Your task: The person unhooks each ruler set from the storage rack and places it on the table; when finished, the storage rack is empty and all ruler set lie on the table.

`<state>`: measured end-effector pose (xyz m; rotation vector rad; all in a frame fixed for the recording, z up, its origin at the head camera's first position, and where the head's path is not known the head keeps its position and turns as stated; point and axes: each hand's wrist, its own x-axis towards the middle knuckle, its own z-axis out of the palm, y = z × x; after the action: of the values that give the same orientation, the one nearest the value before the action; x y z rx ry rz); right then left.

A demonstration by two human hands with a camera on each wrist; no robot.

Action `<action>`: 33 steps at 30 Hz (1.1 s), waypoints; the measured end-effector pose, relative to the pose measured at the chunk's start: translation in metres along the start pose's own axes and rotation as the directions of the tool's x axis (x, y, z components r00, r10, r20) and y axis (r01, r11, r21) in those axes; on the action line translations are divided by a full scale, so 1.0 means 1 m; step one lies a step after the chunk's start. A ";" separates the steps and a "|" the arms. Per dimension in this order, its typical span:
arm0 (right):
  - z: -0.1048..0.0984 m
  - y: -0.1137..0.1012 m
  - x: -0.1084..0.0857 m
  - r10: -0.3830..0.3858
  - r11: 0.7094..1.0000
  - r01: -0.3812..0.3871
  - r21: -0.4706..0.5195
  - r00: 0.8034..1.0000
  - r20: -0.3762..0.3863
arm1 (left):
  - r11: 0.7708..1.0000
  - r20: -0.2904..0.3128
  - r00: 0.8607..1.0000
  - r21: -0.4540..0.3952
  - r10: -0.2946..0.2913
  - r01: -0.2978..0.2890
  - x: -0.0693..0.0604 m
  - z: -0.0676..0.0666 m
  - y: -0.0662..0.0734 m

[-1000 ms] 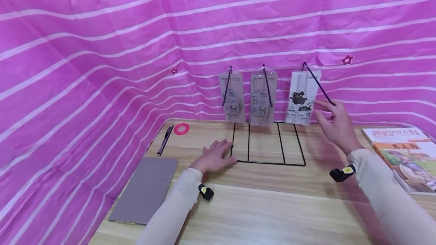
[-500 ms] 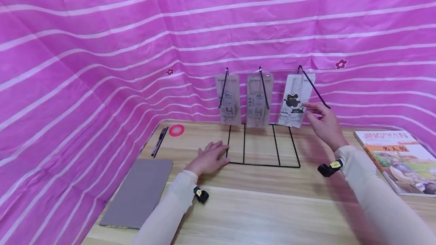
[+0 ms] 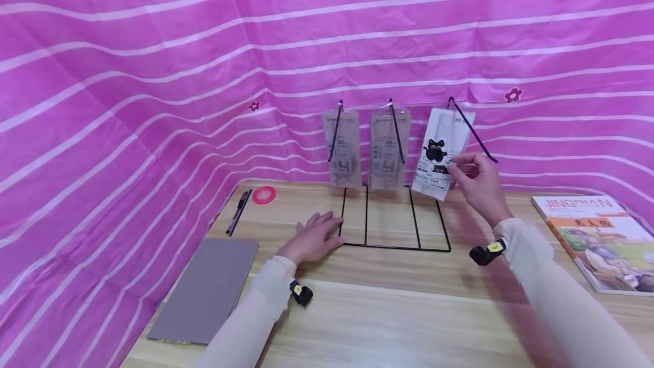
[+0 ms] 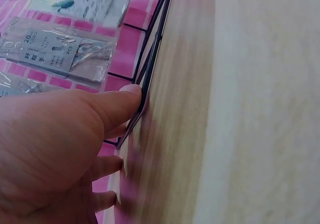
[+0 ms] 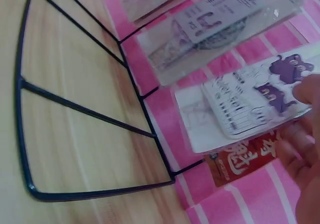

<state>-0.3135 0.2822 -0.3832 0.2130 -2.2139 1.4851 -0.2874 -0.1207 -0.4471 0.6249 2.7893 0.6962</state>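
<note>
Head view, clock directions taken from the wire rack (image 3: 393, 247), whose base lies flat: the far edge of the table (image 3: 357, 322) runs along 12 o'clock against striped pink cloth (image 3: 306, 16), and more of that cloth lines the left edge. Wood shows from 4 round to 7 o'clock, between the forearms, and in a strip at 3.

At 1 o'clock is the cat-printed packet (image 3: 439, 139), its top at the right prong (image 3: 472, 130) and its lower end swung toward 7. The right hand (image 3: 479, 187) pinches its near-3-o'clock edge between thumb and fingers; the prong's end appears just above that hand. The left hand (image 3: 310, 238) has its fingers fairly straight, its thumb touching the rack's 8 o'clock corner.

A middle packet (image 3: 385, 158) hangs at 12, a left packet (image 3: 347, 158) between 10 and 11, each behind a prong. Magazine (image 3: 600, 240) at 3; pen (image 3: 239, 212) and pink tape ring (image 3: 264, 202) at 9; gray notebook (image 3: 206, 288) at 8.

All three packets are clear pouches with printed cards inside; the cat one reads "Ruler set". Right wrist view shows a red printed piece (image 5: 242, 160) behind it.
</note>
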 end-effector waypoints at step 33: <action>-0.067 -0.041 -0.085 -0.162 0.964 0.164 -0.210 0.986 0.025 | 1.000 0.014 1.000 0.018 -0.012 0.012 0.001 0.000 0.002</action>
<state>-0.2039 0.3150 -0.3668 0.3237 -2.2803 1.1552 -0.2871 -0.1189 -0.4466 0.6139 2.7870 0.6632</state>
